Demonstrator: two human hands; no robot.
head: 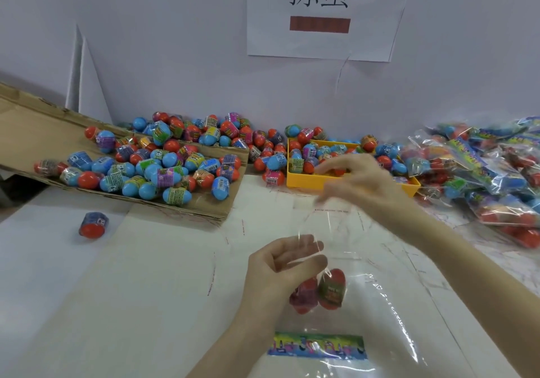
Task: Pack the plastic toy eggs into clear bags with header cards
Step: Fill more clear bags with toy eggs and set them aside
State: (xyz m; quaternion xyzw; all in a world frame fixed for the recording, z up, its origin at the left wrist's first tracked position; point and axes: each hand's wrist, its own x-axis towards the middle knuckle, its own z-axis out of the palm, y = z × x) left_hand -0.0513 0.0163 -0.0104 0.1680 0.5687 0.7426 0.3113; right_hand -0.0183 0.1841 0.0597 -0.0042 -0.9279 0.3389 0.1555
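A clear bag [371, 298] with a colourful header card [317, 346] at its near end lies in front of me, its open mouth raised. Two red toy eggs [320, 290] sit inside it. My left hand [280, 263] holds the near side of the bag's mouth with curled fingers. My right hand [353, 177], blurred, pinches the far edge of the mouth above the yellow tray [304, 180]. Several blue and red eggs [163, 167] lie heaped on a cardboard sheet [35, 132] at the left.
Packed bags [482, 170] are piled at the right. More loose eggs line the wall behind the tray. One egg [93, 225] lies alone on the white table at the left. A paper sign [321, 12] hangs on the wall.
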